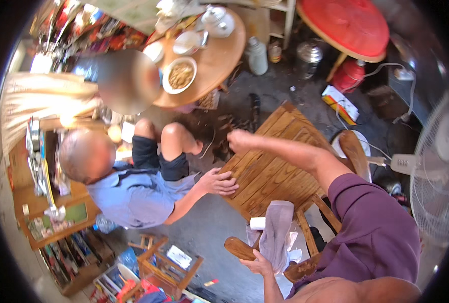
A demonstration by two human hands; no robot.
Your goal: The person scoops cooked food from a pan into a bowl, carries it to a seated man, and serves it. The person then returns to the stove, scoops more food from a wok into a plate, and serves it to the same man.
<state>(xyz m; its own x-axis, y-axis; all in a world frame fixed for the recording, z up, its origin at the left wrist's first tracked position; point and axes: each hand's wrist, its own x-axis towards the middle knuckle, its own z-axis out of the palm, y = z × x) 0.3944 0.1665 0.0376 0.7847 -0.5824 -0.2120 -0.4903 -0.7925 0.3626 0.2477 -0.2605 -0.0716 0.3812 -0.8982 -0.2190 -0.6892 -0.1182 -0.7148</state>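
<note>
At the lower middle, my left hand (260, 263) grips a rounded wooden armrest (240, 248). Beside it hang a grey towel (278, 217) and a small white object (257, 223). A bare limb from purple cloth (376, 227) crosses over a square slatted wooden top (277, 170). Its rounded end is blurred, and I cannot tell whether it is my right hand closed or a foot. Another person in a blue shirt (141, 199) sits at the left, one hand (220, 181) on the near left edge of the slatted top. Another wooden armrest (353, 151) stands on the right.
A round wooden table (224, 57) holds a bowl of food (180, 75) and a lidded pot (217, 22). A fan (436, 170), a white cable (414, 94) and a red thermos (347, 77) are at the right. An overturned wooden stool (163, 272) lies below left.
</note>
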